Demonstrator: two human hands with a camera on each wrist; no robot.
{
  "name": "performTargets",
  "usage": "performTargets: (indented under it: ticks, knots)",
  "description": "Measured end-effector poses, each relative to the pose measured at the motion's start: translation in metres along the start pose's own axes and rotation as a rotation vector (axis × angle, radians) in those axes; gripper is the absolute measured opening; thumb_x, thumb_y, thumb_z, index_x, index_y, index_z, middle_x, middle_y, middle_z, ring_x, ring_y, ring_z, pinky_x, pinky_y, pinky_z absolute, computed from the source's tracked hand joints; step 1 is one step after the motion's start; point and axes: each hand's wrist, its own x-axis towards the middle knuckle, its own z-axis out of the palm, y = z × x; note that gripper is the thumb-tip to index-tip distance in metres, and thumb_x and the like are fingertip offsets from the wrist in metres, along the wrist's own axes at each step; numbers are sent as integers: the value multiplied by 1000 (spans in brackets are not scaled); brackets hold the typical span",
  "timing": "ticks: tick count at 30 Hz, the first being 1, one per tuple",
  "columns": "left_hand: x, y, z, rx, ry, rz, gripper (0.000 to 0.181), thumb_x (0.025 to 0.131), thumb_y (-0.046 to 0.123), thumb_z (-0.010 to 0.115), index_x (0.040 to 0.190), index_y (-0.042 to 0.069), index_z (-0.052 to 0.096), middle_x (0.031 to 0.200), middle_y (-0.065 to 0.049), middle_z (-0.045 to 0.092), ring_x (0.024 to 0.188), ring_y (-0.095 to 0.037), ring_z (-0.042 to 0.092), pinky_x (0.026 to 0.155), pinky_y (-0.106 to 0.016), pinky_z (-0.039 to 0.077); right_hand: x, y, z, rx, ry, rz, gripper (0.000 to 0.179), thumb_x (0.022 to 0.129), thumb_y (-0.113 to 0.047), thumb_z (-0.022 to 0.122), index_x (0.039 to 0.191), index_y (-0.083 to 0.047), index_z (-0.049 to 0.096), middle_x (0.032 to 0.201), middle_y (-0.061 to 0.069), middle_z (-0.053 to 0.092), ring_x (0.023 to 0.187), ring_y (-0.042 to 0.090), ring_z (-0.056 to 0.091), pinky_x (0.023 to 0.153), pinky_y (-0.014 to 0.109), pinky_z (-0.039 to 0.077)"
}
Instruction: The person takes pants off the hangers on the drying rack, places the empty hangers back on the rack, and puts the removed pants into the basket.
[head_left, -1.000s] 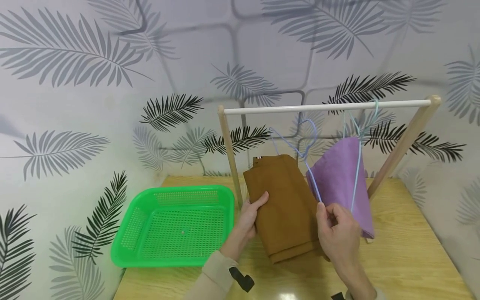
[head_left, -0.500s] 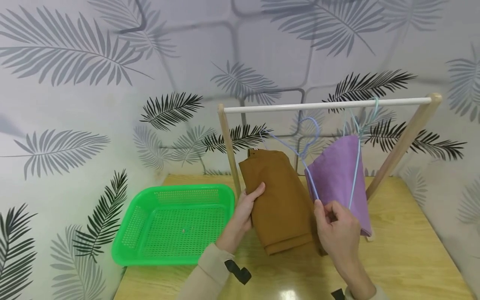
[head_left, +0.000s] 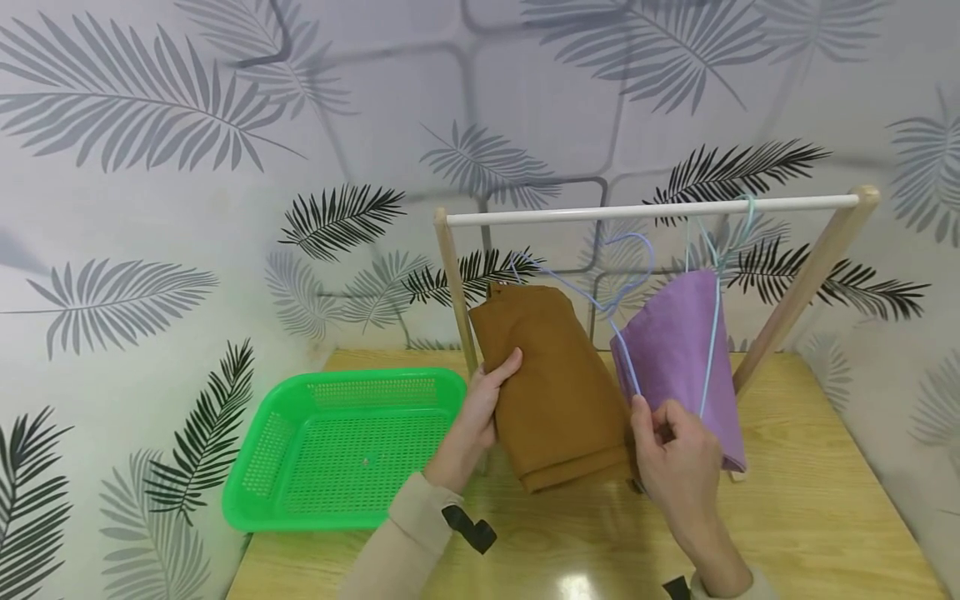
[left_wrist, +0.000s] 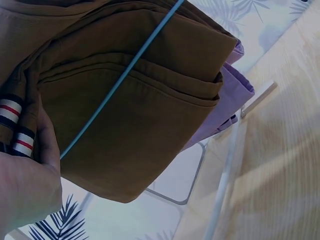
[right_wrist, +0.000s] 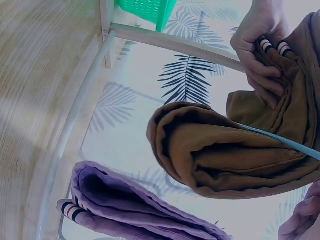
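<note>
The left hand [head_left: 480, 408] grips the folded brown garment [head_left: 558, 383] above the desk [head_left: 817, 483] while the right hand [head_left: 678, 458] pinches the blue hanger [head_left: 611, 309], so keeping the layers together and the hanger steady should help.

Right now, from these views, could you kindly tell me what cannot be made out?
Head view: the far side of the left grip is hidden by the brown cloth.
Head view: the lower part of the blue hanger is hidden by the brown cloth and the right grip.
Head view: the speck in the green basket is too small to identify.
Left wrist view: the brown cloth hides much of the purple cloth.
</note>
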Motion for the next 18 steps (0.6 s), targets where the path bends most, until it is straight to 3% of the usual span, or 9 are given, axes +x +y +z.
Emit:
performTargets:
  ticks: [5,18]
  knots:
    - [1,6,1,4,-1,0,25,105,31,63,123,14,57,97,8,75,86,-7,75,78,-25,62,-1,3,3,-10,21,-48,40,88,-4,74,57,-11,50,50,-1,49,53,-7,34,46,16,31]
    - [3,17,-2,-40,-18,-3,43,105,35,63,141,15,48,110,7,71,97,-8,72,88,-26,60,-3,10,1,25,9,-127,40,87,-1,71,58,-9,46,51,2,46,54,-4,34,46,15,31]
